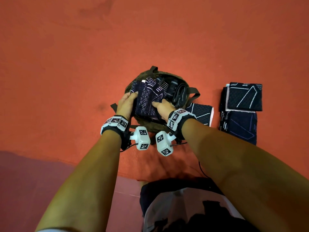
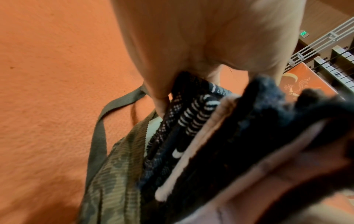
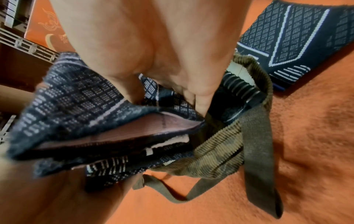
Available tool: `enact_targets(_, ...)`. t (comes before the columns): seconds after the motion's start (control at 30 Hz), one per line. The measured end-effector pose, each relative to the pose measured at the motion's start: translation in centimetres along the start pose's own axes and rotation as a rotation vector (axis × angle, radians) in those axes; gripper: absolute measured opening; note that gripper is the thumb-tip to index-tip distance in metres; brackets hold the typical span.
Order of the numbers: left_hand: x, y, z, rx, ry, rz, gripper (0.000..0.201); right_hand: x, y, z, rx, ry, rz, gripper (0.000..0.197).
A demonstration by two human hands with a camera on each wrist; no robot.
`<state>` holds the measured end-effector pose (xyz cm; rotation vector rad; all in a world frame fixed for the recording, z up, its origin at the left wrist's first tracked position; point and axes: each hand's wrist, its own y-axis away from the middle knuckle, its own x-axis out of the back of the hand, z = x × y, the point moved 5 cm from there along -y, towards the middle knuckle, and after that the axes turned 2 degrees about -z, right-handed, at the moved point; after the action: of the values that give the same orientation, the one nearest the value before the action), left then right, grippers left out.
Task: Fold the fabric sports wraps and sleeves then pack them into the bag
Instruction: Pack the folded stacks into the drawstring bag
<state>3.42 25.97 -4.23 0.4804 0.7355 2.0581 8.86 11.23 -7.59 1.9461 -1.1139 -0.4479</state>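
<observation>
An olive corduroy bag (image 1: 151, 128) stands open on the orange floor in the head view, packed with dark patterned sleeves and a rolled black wrap (image 1: 179, 94). A folded navy sleeve (image 1: 147, 101) with pale diamond markings sits upright in the bag's mouth. My left hand (image 1: 127, 102) grips its left side, thumb against the fabric. My right hand (image 1: 163, 106) pinches its right side, thumb on top and fingers down inside the bag. The right wrist view shows this sleeve (image 3: 76, 103) above the bag wall (image 3: 216, 159). In the left wrist view the bag's side (image 2: 114, 174) lies under the sleeve edges (image 2: 191, 121).
Three folded navy sleeves lie on the floor to the right: one beside the bag (image 1: 200, 114), one farther right (image 1: 244, 96), one below it (image 1: 239, 126). Bag straps (image 1: 194, 93) trail outward. A purple mat (image 1: 33, 181) borders the lower left.
</observation>
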Motion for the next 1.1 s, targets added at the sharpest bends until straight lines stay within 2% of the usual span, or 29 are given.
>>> enact_targets(0.1,0.2,-0.1,-0.3,0.005,-0.015,0.015,0.021,-0.5,-1.4,0.7,-0.021,0.007,-0.025,0.077)
enact_targets(0.23,1.2,-0.3,-1.1,0.051,0.012,0.08,0.049,-0.7,-0.1,0.3,-0.047,0.045,-0.083,0.07)
enact_targets(0.33,1.9,-0.6,-1.7,0.117,0.045,0.06,0.068,-0.9,-1.4,2.0,-0.092,-0.001,-0.105,0.08)
enact_targets(0.4,1.9,-0.5,-1.7,0.146,0.013,0.052,0.073,-0.7,-0.5,2.3,-0.124,-0.021,-0.107,0.063)
enact_targets(0.47,1.2,-0.2,-1.4,0.153,-0.055,0.05,0.07,-0.1,0.9,2.4,-0.169,0.021,-0.114,0.044)
enact_targets(0.63,-1.4,0.6,-1.0,0.138,-0.172,0.021,0.042,2.1,0.9,2.4,-0.131,0.175,-0.009,0.04)
enact_targets(0.67,-1.7,0.4,-1.2,0.135,-0.179,0.026,0.043,2.5,0.8,2.3,-0.122,0.19,0.018,0.04)
enact_targets(0.77,-1.9,0.3,-1.8,0.139,-0.203,0.041,0.063,2.5,0.9,1.7,-0.095,0.159,0.023,0.042)
enact_targets(0.83,-1.2,0.3,-2.1,0.135,-0.181,0.069,0.062,1.8,-0.4,2.6,-0.072,0.109,-0.017,0.053)
enact_targets(0.9,0.5,-0.5,-3.2,0.179,-0.098,0.098,0.075,1.1,-1.1,3.3,-0.048,0.076,-0.044,0.065)
enact_targets(0.97,2.0,-1.3,-4.4,0.207,-0.04,0.122,0.082,0.4,0.3,2.1,-0.018,0.061,-0.071,0.059)
enact_targets(1.03,2.5,-1.0,-3.9,0.193,-0.058,0.149,0.064,-0.2,0.5,1.8,-0.03,0.041,-0.101,0.055)
enact_targets(1.1,2.1,-0.6,-3.0,0.164,-0.097,0.158,0.041,-0.8,0.0,2.0,-0.081,0.044,-0.108,0.063)
